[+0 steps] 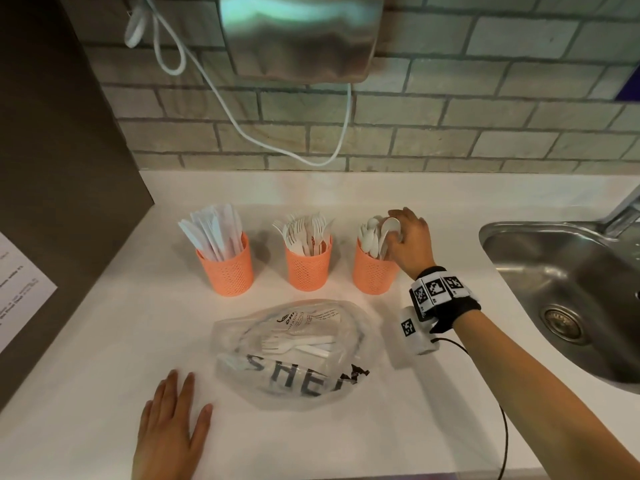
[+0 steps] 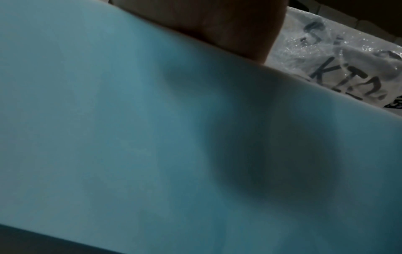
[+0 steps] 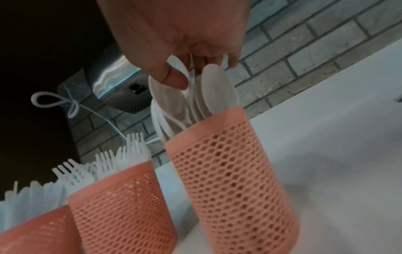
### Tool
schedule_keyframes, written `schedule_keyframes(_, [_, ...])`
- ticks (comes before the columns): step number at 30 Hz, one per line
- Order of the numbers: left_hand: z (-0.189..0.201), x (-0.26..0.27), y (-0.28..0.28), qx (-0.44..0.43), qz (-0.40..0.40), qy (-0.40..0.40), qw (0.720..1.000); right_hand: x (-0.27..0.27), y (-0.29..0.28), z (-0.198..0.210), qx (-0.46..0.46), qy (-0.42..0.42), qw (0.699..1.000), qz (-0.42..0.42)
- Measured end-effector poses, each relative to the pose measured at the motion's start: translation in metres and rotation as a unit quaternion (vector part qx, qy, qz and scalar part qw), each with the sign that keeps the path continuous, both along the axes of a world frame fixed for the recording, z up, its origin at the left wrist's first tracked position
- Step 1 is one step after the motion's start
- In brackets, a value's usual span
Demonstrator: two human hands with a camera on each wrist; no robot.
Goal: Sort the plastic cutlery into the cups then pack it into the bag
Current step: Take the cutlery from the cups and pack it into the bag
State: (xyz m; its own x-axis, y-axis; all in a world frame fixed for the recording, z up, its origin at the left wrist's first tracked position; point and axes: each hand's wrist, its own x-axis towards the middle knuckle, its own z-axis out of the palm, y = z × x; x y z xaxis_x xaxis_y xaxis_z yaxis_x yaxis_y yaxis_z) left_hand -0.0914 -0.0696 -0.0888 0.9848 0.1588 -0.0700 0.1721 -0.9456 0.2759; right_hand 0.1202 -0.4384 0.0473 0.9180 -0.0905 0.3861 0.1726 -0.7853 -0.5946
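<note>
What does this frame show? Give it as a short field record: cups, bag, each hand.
left cup: knives
middle cup: forks
right cup: spoons
bag: clear plastic, lying on the counter in front of the cups, a few white pieces inside
right hand: fingers curled round spoons at the right cup
left hand: flat on the counter, left of the bag, holds nothing
sink: at right

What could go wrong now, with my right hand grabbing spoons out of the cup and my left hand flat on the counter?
1. The right hand grips several spoons at their bowls; some could slip and scatter.
2. Nothing steadies the spoon cup, so pulling upward might tip it toward the fork cup.
3. The left hand rests beside the bag, not holding it open, so loading may be awkward.
</note>
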Motion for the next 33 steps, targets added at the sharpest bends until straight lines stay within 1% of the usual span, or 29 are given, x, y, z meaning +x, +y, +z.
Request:
schedule_keyframes(1, [0.0,0.0,0.0,0.0,0.001,-0.001,1.0,0.001,-0.002,-0.001,-0.015,0.007,1.0,-0.007])
schedule_keyframes(3, [0.0,0.001,0.0,0.003,0.003,-0.004,1.0,-0.001,-0.001,0.002,0.01,0.007,1.0,-0.005])
schedule_keyframes(5, [0.0,0.001,0.001,0.006,0.003,-0.003,1.0,-0.008,0.002,0.007,0.046,-0.022,0.998,0.026])
schedule_keyframes(6, [-0.001,0.001,0.001,0.007,0.003,-0.005,1.0,-0.011,0.004,0.009,0.039,-0.04,0.997,0.049])
schedule_keyframes(7, [-0.001,0.001,0.001,0.007,0.003,-0.006,1.0,-0.013,0.006,0.011,0.009,-0.054,0.996,0.075])
schedule_keyframes(9, [-0.001,0.001,0.001,0.008,0.003,-0.01,1.0,-0.011,0.008,0.009,-0.102,-0.057,0.986,0.115])
schedule_keyframes(12, [-0.002,0.002,0.002,0.012,0.0,-0.019,1.0,-0.005,0.009,0.0,-0.265,-0.014,0.954,0.14])
schedule_keyframes(14, [-0.004,0.002,0.002,0.018,0.001,-0.025,1.0,-0.001,0.009,-0.004,-0.327,-0.02,0.934,0.144])
schedule_keyframes(15, [-0.005,0.002,0.003,0.02,0.0,-0.026,0.999,0.002,0.006,-0.004,-0.337,-0.029,0.931,0.138])
schedule_keyframes(16, [-0.005,0.002,0.003,0.021,0.0,-0.026,0.999,0.004,0.004,-0.001,-0.333,-0.028,0.934,0.127])
schedule_keyframes(19, [-0.004,0.001,0.003,0.026,0.001,-0.03,0.999,0.003,0.005,0.004,-0.28,-0.006,0.956,0.083])
schedule_keyframes(20, [-0.004,0.001,0.003,0.028,0.001,-0.034,0.999,0.002,0.007,0.002,-0.268,0.004,0.96,0.081])
schedule_keyframes(23, [-0.002,0.001,0.003,0.026,-0.001,-0.044,0.999,0.001,0.008,-0.003,-0.285,0.009,0.953,0.106])
schedule_keyframes(27, [0.0,0.003,0.002,0.024,-0.005,-0.034,0.999,0.009,-0.002,0.004,-0.293,0.05,0.953,0.05])
schedule_keyframes(30, [-0.003,0.002,0.004,0.029,-0.002,-0.029,0.999,0.011,0.009,0.002,-0.32,0.06,0.94,0.103])
schedule_keyframes(31, [-0.003,0.002,0.004,0.024,-0.002,-0.028,0.999,0.012,0.012,0.002,-0.322,0.078,0.938,0.106])
schedule_keyframes(33, [-0.004,0.002,0.004,0.026,-0.001,-0.027,0.999,0.016,0.013,0.003,-0.299,0.135,0.943,0.064])
